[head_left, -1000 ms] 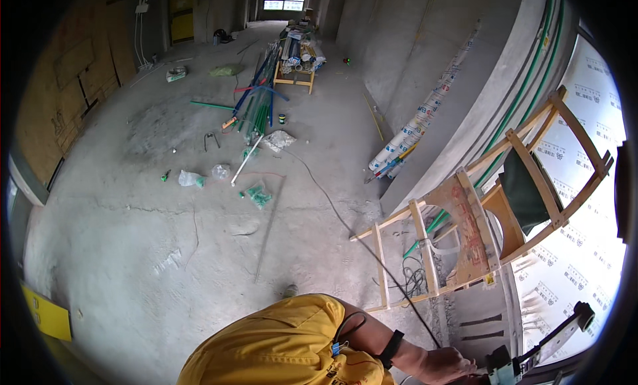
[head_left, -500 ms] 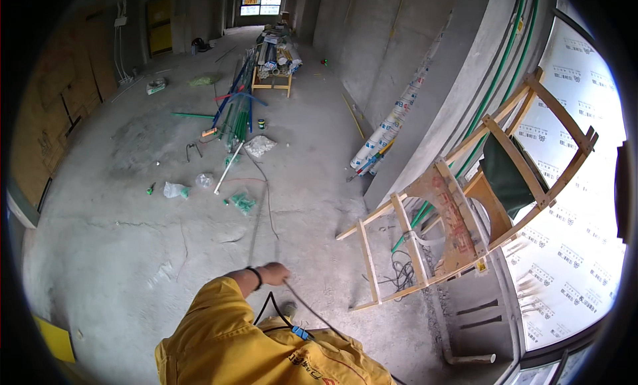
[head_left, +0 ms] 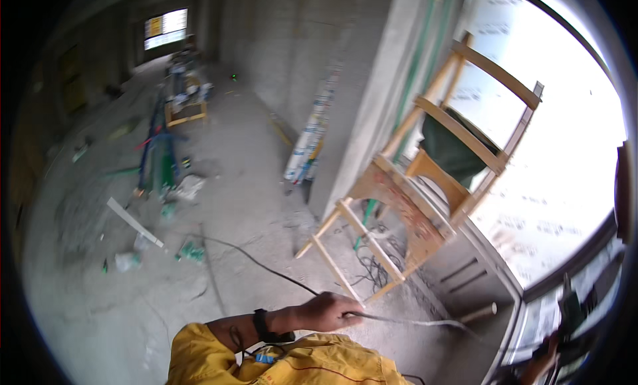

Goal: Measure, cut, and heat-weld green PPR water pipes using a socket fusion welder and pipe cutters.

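My left hand [head_left: 329,310] is closed around a dark cable [head_left: 266,266], in front of my body. From the fist the cable trails back across the floor on the far left, and on the other side runs towards the lower right. There my right hand [head_left: 545,362], partly in view and blurred, is wrapped around a dark green and black tool [head_left: 570,312] whose exact kind I cannot make out. A black band sits on my left wrist, and my sleeve is yellow.
A wooden step frame [head_left: 405,205] with a dark green cloth [head_left: 458,149] leans by the covered window [head_left: 531,185]. Coiled wire [head_left: 382,262] lies beneath it. A white pipe [head_left: 135,222], green pipes [head_left: 161,162] and plastic bags [head_left: 191,185] lie on the left floor.
My left hand has moved right, drawing the cable with it. The white pipe on the floor has swung round. The view has turned right, and my right hand with the tool has appeared.
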Demonstrator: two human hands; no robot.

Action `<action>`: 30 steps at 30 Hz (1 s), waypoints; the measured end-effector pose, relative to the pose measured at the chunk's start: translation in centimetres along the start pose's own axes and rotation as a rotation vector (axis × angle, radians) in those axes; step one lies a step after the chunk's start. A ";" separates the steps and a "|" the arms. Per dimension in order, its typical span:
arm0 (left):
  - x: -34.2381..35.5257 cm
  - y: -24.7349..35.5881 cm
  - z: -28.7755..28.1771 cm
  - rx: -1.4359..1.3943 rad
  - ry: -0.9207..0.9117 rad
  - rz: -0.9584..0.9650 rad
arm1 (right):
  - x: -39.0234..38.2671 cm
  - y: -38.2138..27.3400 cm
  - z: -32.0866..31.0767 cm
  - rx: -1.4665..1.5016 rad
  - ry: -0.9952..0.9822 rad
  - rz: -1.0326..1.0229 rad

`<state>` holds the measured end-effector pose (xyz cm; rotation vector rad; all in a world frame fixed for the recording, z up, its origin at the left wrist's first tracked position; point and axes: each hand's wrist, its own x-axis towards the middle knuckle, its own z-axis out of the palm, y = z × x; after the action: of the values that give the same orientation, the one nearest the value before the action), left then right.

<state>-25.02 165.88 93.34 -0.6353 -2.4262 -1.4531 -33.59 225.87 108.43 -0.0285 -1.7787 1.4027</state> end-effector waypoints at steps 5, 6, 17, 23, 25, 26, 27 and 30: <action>1.1 -7.8 -6.9 0.217 0.089 -0.303 | -0.6 -2.1 6.6 0.309 0.003 -0.021; 1.4 -8.2 -7.9 0.236 0.082 -0.320 | -1.2 -3.5 8.4 0.351 -0.004 -0.055; 13.6 -7.4 -14.1 0.313 -0.099 -0.358 | 5.1 3.2 5.9 0.151 0.072 0.014; 32.0 0.0 -12.8 0.542 0.162 -0.027 | 12.3 13.7 7.2 0.356 0.060 0.040; 40.7 2.6 -14.1 0.661 0.476 0.269 | 15.2 16.4 8.1 0.413 0.087 0.063; 45.5 5.1 -15.0 0.628 0.614 0.300 | 17.1 18.2 8.4 0.429 0.117 0.096; 51.3 7.0 -15.9 0.538 0.771 0.364 | 19.2 20.5 7.9 0.478 0.069 0.115; 63.8 15.4 -19.5 0.704 1.091 0.585 | 25.5 24.1 9.5 0.718 -0.021 0.162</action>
<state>-73.77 170.40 141.20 -0.2203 -1.4868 -0.4094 -66.82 239.90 103.90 0.2272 -1.2187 2.0904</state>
